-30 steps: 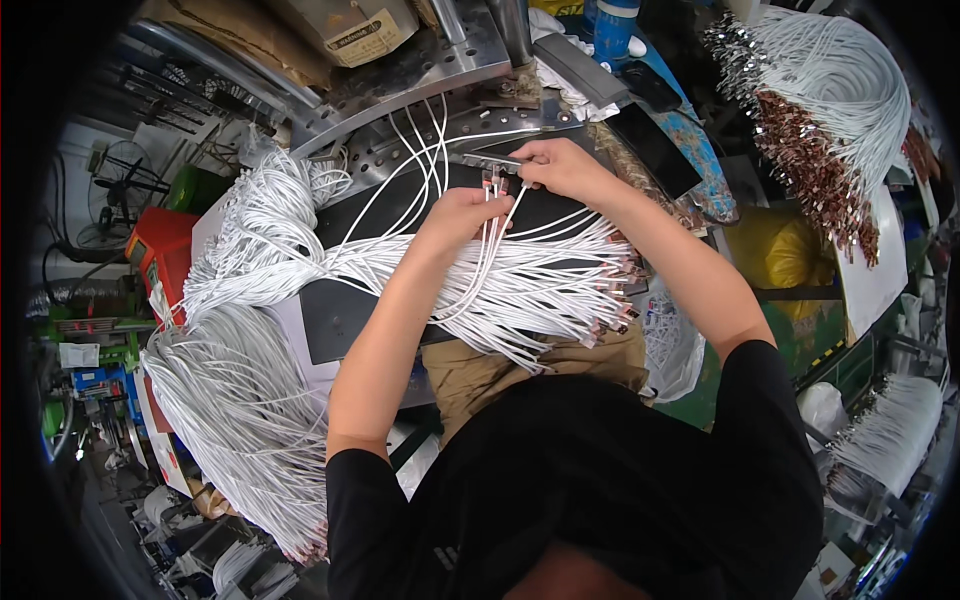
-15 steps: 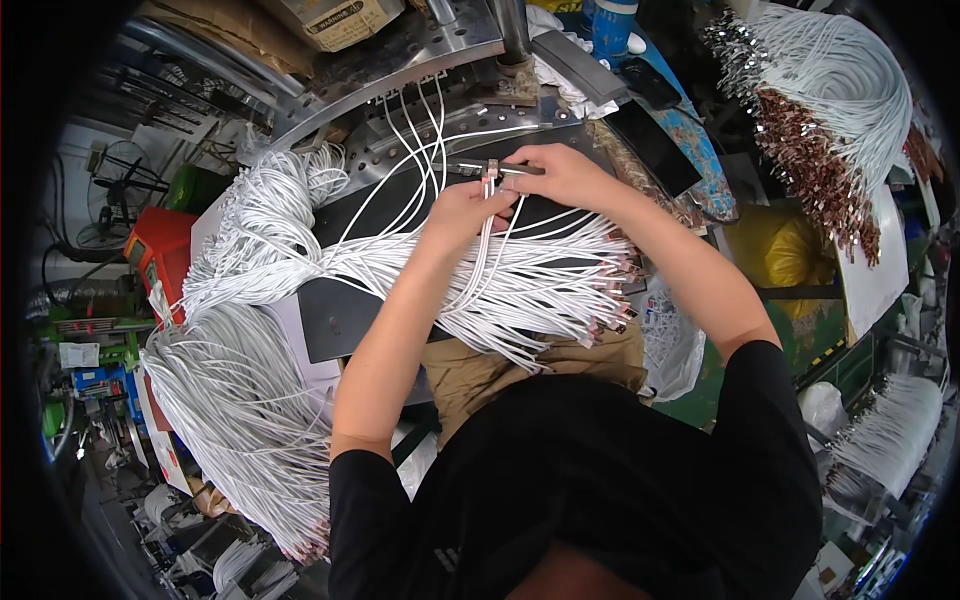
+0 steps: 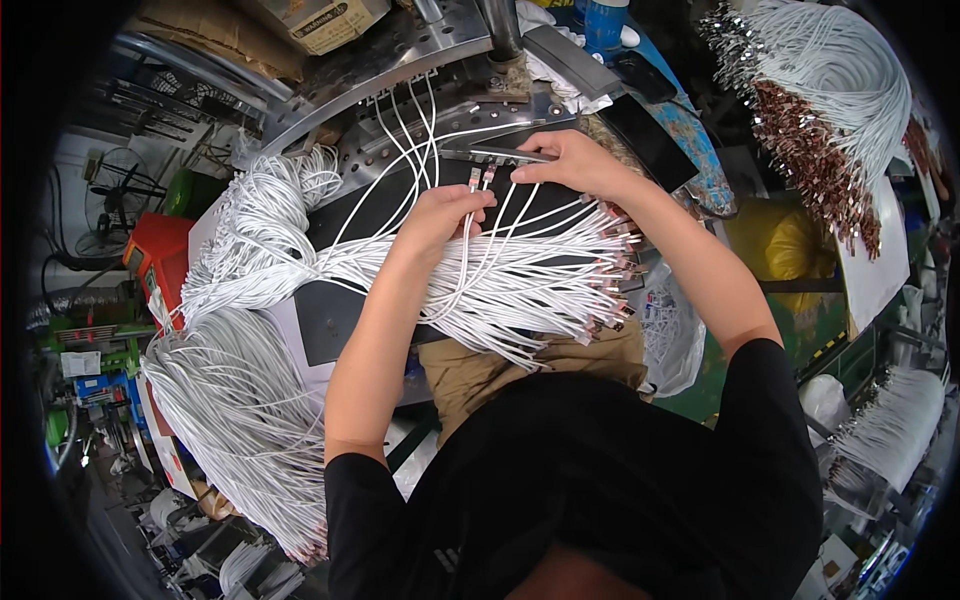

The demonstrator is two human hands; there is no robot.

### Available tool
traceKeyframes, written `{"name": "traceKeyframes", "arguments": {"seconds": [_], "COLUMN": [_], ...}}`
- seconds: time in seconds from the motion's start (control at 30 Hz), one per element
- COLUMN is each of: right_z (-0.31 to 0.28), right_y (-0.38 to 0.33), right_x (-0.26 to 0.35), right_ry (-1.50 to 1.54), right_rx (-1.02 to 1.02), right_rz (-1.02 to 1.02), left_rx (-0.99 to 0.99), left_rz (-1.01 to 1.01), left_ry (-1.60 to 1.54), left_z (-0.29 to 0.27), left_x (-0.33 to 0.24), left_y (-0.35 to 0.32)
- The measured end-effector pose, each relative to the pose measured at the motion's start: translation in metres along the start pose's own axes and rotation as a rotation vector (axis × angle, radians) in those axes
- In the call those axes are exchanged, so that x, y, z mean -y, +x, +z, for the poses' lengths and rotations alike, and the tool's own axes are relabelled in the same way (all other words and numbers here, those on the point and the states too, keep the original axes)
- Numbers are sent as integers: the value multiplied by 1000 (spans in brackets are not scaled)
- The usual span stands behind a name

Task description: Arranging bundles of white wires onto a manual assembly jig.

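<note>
Left hand (image 3: pixel 440 215) pinches white cable ends (image 3: pixel 480 180); tan cardboard box (image 3: pixel 325 18) top.

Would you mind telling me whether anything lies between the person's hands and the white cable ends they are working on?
Nothing visible does. The left hand already pinches a few white cables just below their metal connector ends, and the right hand holds a slim metal tool right above those ends. The loose cable bundle lies below, toward the person.
</note>
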State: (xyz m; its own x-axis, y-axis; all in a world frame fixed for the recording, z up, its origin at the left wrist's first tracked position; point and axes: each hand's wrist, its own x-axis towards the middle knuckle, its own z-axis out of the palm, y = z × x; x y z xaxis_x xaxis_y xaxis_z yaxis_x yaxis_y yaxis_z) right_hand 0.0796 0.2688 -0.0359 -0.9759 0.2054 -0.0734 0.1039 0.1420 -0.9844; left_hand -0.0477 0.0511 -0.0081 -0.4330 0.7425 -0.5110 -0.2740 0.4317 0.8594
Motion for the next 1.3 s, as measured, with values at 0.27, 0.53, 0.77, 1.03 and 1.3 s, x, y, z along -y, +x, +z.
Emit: {"name": "traceKeyframes", "arguments": {"seconds": [0.27,0.53,0.77,1.03,1.3], "right_z": [4,-1,0,-2,5], "right_y": [-4,-3,0,-7,-11], "right_x": [8,15,17,23,39], "right_ry": [-188,-61,-55,-159,-414], "right_rx": [32,14,58,111,69], "right_rz": [-59,97,108,74,34], "left_rx": [39,-38,-28,-321,-357], "left_rz": [43,0,-46,166,190], "left_ry": [29,-60,154,708,731], "left_z": [3,-11,-19,13,17], "left_x": [2,-2,0,7,-5], "left_y": [-1,-5,4,-2,-12]}}
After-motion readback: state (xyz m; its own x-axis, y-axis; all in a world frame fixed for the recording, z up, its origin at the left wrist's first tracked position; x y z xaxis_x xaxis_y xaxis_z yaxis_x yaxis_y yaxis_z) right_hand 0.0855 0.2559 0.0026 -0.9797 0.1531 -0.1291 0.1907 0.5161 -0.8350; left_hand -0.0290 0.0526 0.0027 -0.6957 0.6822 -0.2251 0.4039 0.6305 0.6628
